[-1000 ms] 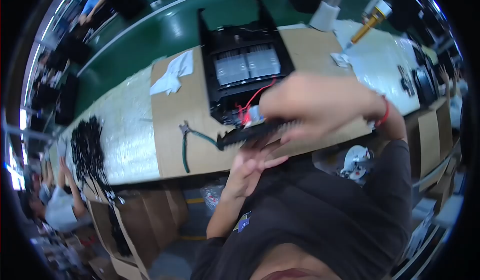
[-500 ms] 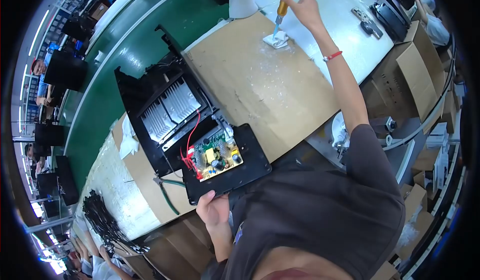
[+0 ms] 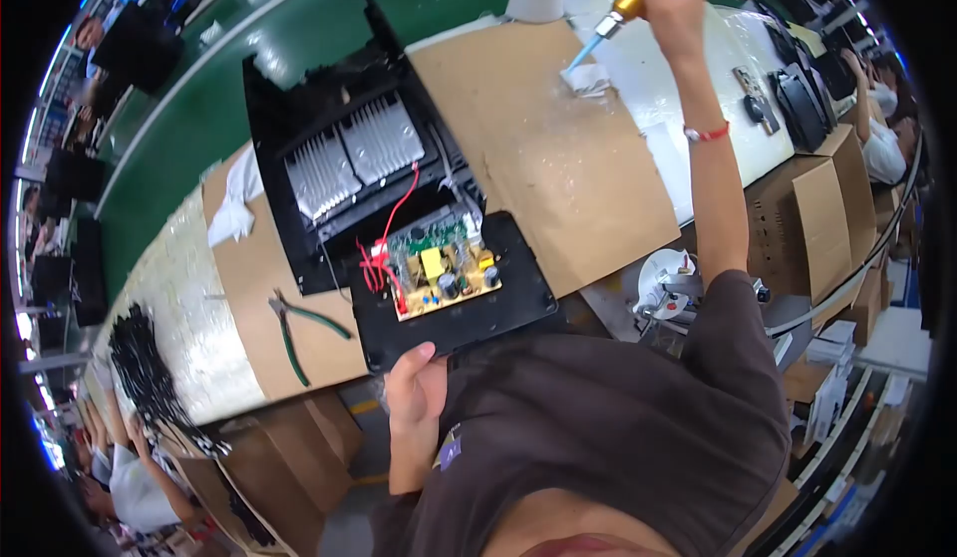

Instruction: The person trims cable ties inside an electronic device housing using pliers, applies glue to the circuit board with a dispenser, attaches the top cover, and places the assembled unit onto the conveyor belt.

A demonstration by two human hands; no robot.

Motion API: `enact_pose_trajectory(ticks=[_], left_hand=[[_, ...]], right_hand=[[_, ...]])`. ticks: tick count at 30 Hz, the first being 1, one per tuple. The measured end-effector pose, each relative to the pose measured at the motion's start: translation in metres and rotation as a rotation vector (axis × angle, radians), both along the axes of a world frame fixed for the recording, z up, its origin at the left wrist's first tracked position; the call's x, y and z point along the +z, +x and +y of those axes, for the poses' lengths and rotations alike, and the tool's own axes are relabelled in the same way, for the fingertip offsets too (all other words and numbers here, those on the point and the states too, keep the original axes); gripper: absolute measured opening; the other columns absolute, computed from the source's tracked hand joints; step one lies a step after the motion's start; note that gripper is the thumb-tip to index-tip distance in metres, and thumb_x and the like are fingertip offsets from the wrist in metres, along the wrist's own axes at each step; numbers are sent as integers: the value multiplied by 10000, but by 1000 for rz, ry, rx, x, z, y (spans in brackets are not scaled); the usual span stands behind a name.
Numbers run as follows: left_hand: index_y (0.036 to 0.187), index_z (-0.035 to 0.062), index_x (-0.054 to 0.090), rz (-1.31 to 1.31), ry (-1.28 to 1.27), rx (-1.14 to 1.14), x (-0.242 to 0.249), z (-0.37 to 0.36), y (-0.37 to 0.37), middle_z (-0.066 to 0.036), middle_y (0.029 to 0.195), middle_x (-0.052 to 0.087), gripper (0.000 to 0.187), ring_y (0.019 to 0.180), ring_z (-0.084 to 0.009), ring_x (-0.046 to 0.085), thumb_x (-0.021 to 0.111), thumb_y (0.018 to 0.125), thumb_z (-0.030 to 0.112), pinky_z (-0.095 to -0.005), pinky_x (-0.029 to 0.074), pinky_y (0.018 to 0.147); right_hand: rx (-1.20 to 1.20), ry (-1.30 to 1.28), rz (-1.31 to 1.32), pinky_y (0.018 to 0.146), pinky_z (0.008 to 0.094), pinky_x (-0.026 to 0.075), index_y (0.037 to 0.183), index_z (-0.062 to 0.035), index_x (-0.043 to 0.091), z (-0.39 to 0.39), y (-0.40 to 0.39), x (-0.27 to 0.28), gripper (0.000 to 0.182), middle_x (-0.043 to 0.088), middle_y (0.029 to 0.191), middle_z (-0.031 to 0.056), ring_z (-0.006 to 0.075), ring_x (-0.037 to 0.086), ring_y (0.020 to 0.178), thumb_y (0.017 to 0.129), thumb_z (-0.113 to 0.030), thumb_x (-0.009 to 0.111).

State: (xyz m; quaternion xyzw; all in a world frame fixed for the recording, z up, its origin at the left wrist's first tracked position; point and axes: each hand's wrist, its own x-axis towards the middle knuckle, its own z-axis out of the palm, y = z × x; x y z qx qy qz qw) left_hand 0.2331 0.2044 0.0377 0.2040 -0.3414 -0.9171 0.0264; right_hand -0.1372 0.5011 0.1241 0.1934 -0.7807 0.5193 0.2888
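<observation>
My left hand [image 3: 417,383] pinches the near edge of a black panel [image 3: 469,326], thumb on top and fingers partly hidden below. On that panel lies a circuit board [image 3: 434,293] with red wires running toward a black housing [image 3: 279,193]. Finned metal heat sinks [image 3: 384,140] sit inside the housing. Raised over the far side of the bench, my right hand [image 3: 676,14] is closed round a gold-coloured glue dispenser [image 3: 638,1] with a thin blue nozzle. The nozzle tip points down at a crumpled white cloth [image 3: 593,81], and seems to touch it.
Green-handled cutters [image 3: 289,338] lie on the cardboard sheet [image 3: 558,178], left of the panel. A white cloth [image 3: 234,203] and a bundle of black cables [image 3: 145,368] lie farther left. Cardboard boxes [image 3: 822,228] stand at the right. Other people sit along the bench.
My view has shifted a little. The dispenser is more tilted, its nozzle still at the cloth. My left hand keeps hold of the panel, which looks turned slightly.
</observation>
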Motion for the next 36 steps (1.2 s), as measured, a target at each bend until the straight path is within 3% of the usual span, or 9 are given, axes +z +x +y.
enact_pose_trajectory(ticks=[1,3,5,7,10,14,16,22,36], left_hand=[[1327,3,445,-21,3,16,-3,-1,3,-142,1230,584,559,1076,-296,605,531,780,82,-457,515,874],[1329,-8,433,26,-19,14,-9,-5,6,-143,1223,585,552,1073,-304,606,522,791,80,-457,514,878],[1346,0,410,5,-21,0,-8,-10,9,-142,1241,571,571,1086,-309,598,522,791,70,-454,509,890],[1358,14,396,20,-18,-7,1,-12,9,-141,1275,543,597,1124,-305,574,531,777,47,-459,483,930],[1362,25,390,28,-7,-69,13,-18,7,-136,1293,524,618,1164,-303,543,534,762,16,-464,447,975],[1358,24,392,19,-4,-72,13,-22,8,-133,1294,519,621,1184,-306,523,525,752,-12,-469,420,1004],[1325,28,433,58,84,-71,10,-24,10,-102,1240,541,576,1170,-244,519,539,767,-70,-397,402,1010],[1328,16,423,96,60,-66,2,-32,13,-94,1263,520,596,1166,-234,511,548,756,-98,-378,395,1010],[1328,-17,417,83,-136,-144,17,-37,14,-101,1270,514,549,1156,-204,499,590,807,-28,-346,396,986]], right_hand=[[34,-77,34,616,191,461,821,-25,604,-14,21,2,201,600,713,25,78,585,663,844,-203,694],[99,-127,70,591,188,452,969,12,572,-37,62,4,224,619,822,80,69,554,611,827,-118,688],[127,-161,41,638,224,441,1081,5,468,-75,112,13,296,569,911,63,74,505,732,815,-73,571],[197,-171,-59,677,243,455,1120,14,443,-99,143,15,355,578,920,88,97,530,766,795,-36,577],[300,4,30,601,183,431,1210,23,443,-107,147,-4,409,602,1053,111,38,518,659,829,-42,577],[315,-57,67,606,186,438,1219,33,418,-131,154,-7,433,590,1053,135,44,536,674,822,-20,584],[298,10,100,616,182,435,1242,46,407,-128,151,-7,461,587,1048,138,43,536,668,824,-29,585],[255,48,90,617,172,420,1294,70,379,-124,151,-1,536,586,1021,140,49,522,643,810,-55,570],[251,-12,69,608,197,451,1304,87,354,-143,149,-4,574,588,986,183,73,530,591,784,-46,557]])
